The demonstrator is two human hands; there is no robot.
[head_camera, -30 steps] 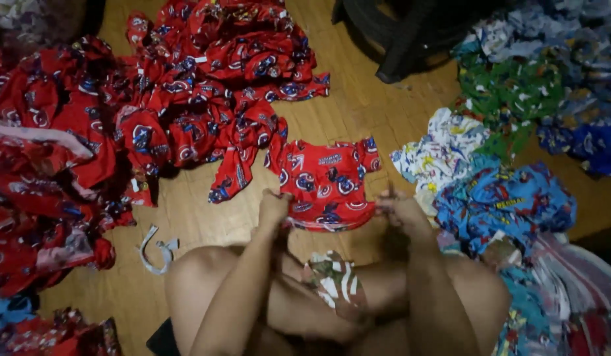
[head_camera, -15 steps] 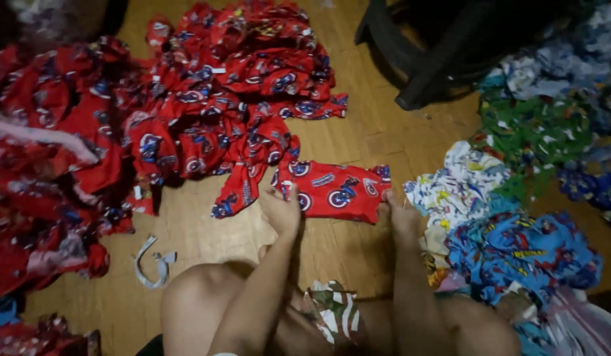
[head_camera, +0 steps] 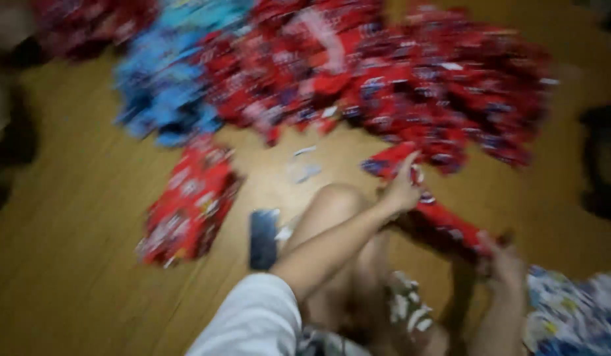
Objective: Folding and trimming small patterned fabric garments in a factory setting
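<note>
Hands pinch red printed garment (head_camera: pixel 444 221) — left hand (head_camera: pixel 403 191), right hand (head_camera: pixel 506 264) — each grip closed on cloth.

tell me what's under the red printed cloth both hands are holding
Under the red printed cloth stretched between the left hand and right hand are bare wooden floor and a knee; anything beneath stays covered.

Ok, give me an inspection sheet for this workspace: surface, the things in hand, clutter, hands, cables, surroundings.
Surface: wooden floor, picture blurred.
Things in hand: red printed garment, stretched between both hands.
Clutter: big red fabric pile; blue fabric pile; small red stack; dark flat object; white scrap; blue-and-white printed cloth.
Hands: left hand grips one end of the garment, right hand the other.
Cables: nothing seen.
Surroundings: dark shapes at the edges, too blurred to tell.
</note>
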